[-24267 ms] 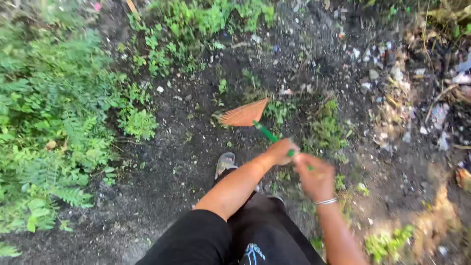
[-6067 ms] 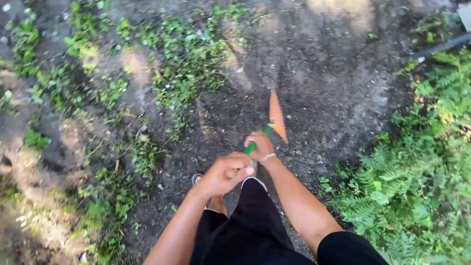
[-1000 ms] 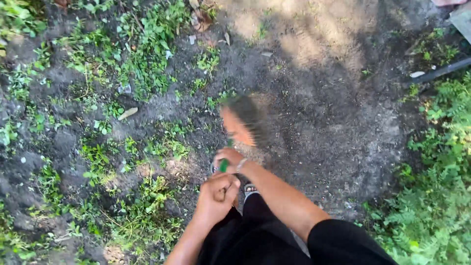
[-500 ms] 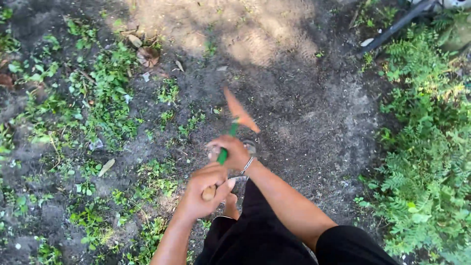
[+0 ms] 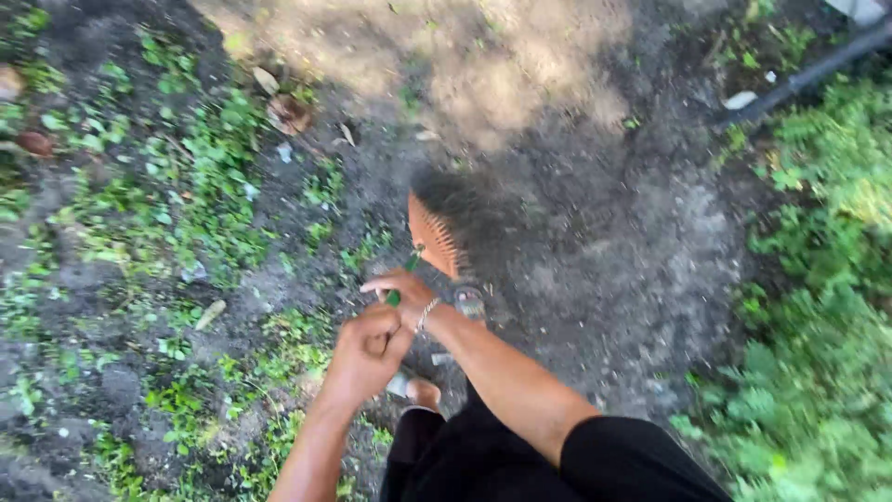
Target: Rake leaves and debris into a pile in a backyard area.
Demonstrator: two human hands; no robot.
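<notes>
Hands [image 5: 383, 321] grip green-handled broom [image 5: 433, 237], bristles orange.

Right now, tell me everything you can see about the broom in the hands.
The broom has an orange fan of stiff bristles, blurred, spread over dark soil, joined to a thin green handle. It slants up toward the person. The right hand grips the handle nearer the bristles; the left hand closes around its upper end. Whether the bristles touch the ground is unclear.
</notes>
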